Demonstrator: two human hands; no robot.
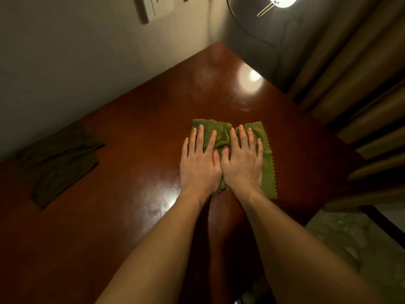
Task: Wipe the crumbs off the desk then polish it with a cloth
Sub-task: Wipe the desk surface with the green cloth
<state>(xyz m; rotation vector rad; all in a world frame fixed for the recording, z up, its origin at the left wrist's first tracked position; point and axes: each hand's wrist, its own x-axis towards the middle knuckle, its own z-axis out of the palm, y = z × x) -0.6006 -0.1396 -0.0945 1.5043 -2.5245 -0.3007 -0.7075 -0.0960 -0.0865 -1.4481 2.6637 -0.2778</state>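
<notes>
Grip: left hand (200, 165), right hand (243, 165) splayed flat | pressing green cloth (219, 132) | on desk (131, 150)

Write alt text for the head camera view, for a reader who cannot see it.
The left hand and right hand press flat, side by side, on a zigzag-edged green cloth on a glossy reddish-brown desk. A darker cloth lies to the left near the wall; a lit lamp glows above the far corner.

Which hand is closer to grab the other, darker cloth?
Left. The left hand presses the bright green zigzag-edged cloth on the side nearer the folded dark green cloth; the right hand lies farther away.
</notes>
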